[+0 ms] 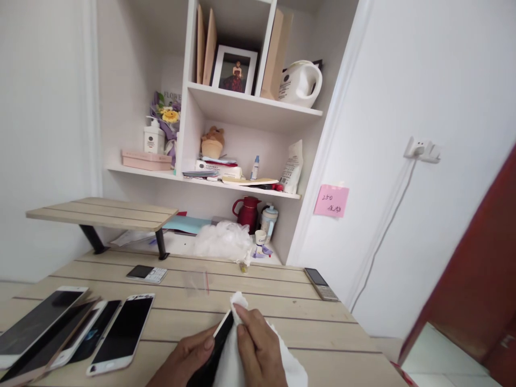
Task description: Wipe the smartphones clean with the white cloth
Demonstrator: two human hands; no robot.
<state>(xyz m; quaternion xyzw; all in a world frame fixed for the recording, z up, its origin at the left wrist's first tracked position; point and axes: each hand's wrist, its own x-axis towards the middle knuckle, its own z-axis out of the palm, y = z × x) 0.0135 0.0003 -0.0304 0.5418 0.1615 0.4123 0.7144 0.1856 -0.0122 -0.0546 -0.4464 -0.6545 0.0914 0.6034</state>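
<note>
Near the front edge of the table, my left hand (191,352) grips a phone (215,346) by its side, with the thumb at its edge. The phone is tilted, showing a dark face and a pale rim. My right hand (258,344) is closed on a white tissue (288,363) and presses it against the phone's upper end. Part of the tissue hangs down to the right of that hand. The phone's lower end runs out of the picture. To the left lie several phones, the nearest a white one with a black screen (123,333).
A keypad phone (147,273) and a clear plastic bag (196,283) lie farther back. Another keypad phone (321,284) sits at the right edge. A small bottle (245,263) stands at the back. A raised wooden stand (102,209) overhangs the left rear. Shelves (242,185) rise behind.
</note>
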